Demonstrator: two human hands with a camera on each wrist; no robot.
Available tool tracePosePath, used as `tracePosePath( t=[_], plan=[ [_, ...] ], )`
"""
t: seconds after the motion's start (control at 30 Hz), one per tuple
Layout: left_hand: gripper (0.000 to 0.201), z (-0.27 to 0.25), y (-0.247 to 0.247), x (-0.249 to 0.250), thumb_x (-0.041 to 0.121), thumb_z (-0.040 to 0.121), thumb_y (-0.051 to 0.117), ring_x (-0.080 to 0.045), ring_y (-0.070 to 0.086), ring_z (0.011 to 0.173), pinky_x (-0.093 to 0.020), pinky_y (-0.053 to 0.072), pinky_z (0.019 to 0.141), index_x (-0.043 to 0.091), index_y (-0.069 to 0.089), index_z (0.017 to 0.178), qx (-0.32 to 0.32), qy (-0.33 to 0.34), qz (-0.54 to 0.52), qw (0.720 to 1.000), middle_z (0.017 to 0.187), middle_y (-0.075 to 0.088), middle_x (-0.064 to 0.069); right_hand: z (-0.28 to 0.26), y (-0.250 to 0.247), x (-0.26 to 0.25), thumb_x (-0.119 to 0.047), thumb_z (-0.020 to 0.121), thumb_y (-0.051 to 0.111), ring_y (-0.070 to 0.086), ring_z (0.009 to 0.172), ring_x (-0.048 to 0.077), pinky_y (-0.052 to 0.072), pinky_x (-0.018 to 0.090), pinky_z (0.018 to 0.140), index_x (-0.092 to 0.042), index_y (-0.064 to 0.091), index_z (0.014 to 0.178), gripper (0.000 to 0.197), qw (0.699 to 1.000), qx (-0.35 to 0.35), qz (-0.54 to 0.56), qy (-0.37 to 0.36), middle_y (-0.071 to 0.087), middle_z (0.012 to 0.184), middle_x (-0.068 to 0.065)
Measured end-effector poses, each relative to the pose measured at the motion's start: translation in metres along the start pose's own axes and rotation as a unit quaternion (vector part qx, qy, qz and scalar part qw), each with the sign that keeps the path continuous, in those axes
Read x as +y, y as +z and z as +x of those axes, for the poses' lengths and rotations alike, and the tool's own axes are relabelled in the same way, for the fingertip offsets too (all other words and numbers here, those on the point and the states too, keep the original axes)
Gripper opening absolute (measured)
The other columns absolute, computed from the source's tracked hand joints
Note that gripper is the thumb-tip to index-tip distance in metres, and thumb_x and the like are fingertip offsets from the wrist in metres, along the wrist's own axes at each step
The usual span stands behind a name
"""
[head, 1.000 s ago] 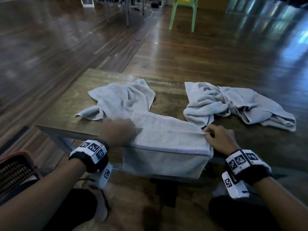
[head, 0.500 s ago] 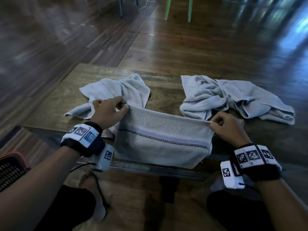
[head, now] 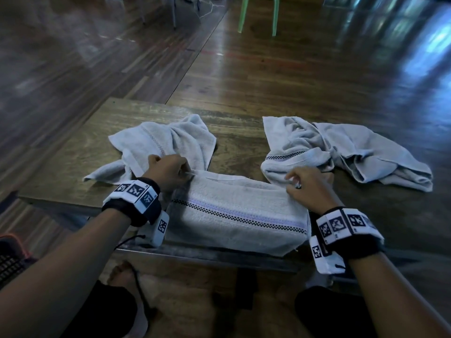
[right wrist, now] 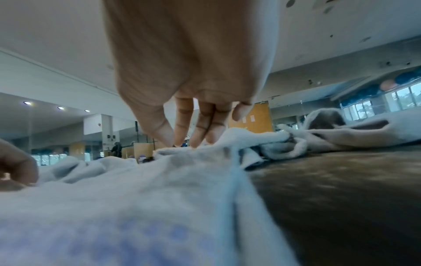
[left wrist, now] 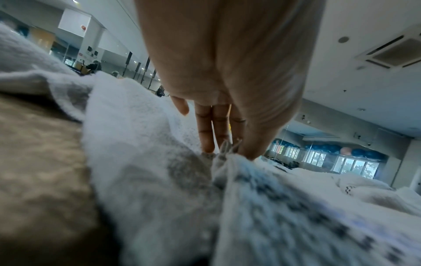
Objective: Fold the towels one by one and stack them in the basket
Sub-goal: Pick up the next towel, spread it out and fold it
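only partly seen: a basket point(head: 11, 262) cut off at the lower left edge of the head view, dark mesh with an orange rim, down beside the left forearm and below the desk point(head: 80, 152). contents not to be made out. underside of the folded towel point(head: 239, 213) hidden too, its near edge hung over the front lip of the desk. wrist views blurred in the foreground, cloth reduced to pale fuzz close to the lens.

lay with its long axis running left to right across the near edge of the desk, tilted slightly so the right end sat nearer the person. checked dark stripe and a pale lilac band ran the same way along the front face.

held at both far corners. left hand point(head: 168, 170) at the left far corner, thumb and fingers point(left wrist: 206, 133) narrowed to a pinch on a small peak of cloth, seen plainly in the left wrist view. right hand point(head: 308, 185) at the right far corner, thumb and fingers point(right wrist: 183, 124) likewise closed to a pinch on the edge, tips pointing down onto the cloth. rest of the towel stretched between and below the two hands, toward the person.

beyond the left hand, a crumpled towel point(head: 168, 142), touching the folded one. beyond the right hand, another crumpled towel point(head: 341, 152) spread to the right. green chair legs point(head: 258, 13) far back on the wooden floor.
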State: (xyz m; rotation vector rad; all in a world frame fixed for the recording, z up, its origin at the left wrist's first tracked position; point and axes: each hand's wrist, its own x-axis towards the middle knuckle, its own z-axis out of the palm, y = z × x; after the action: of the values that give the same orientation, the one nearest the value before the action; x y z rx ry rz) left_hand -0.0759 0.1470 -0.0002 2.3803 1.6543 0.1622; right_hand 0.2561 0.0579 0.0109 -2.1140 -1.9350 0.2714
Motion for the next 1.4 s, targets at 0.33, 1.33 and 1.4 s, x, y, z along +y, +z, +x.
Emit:
tracePosePath(
  t=[0.33,1.33,1.4],
  plan=[
    [0.007,-0.012,-0.017,0.003,0.021,0.081,0.07,-0.007,0.058,0.073,-0.023,0.048,0.072,0.016,0.065,0.08,0.115,0.158,-0.192,0.962,0.077,0.063,0.007,0.036,0.035,-0.085,-0.032,0.093,0.046,0.038,0.124,0.026,0.023,0.044,0.1,-0.035,0.045,0.133,0.04,0.982,-0.133,-0.012,-0.131,0.054,0.133,0.001],
    [0.012,-0.005,-0.02,-0.005,0.037,0.081,0.066,-0.017,0.055,0.08,-0.04,0.03,0.087,0.03,0.059,0.074,0.186,-0.061,-0.096,0.976,0.073,0.059,0.009,-0.018,-0.006,0.02,-0.052,0.079,0.063,0.054,0.084,0.003,0.031,0.035,0.086,-0.04,0.057,0.089,0.017,0.994,-0.087,-0.018,-0.062,0.06,0.084,-0.014],
    [0.011,-0.005,-0.02,-0.005,0.038,0.081,0.066,-0.016,0.054,0.08,-0.04,0.029,0.086,0.03,0.059,0.075,0.186,-0.067,-0.093,0.976,0.074,0.059,0.009,-0.02,-0.003,0.013,-0.05,0.08,0.064,0.054,0.086,0.004,0.021,0.032,0.079,-0.037,0.057,0.093,0.02,0.991,-0.115,-0.043,-0.05,0.06,0.085,-0.013]
  ],
)
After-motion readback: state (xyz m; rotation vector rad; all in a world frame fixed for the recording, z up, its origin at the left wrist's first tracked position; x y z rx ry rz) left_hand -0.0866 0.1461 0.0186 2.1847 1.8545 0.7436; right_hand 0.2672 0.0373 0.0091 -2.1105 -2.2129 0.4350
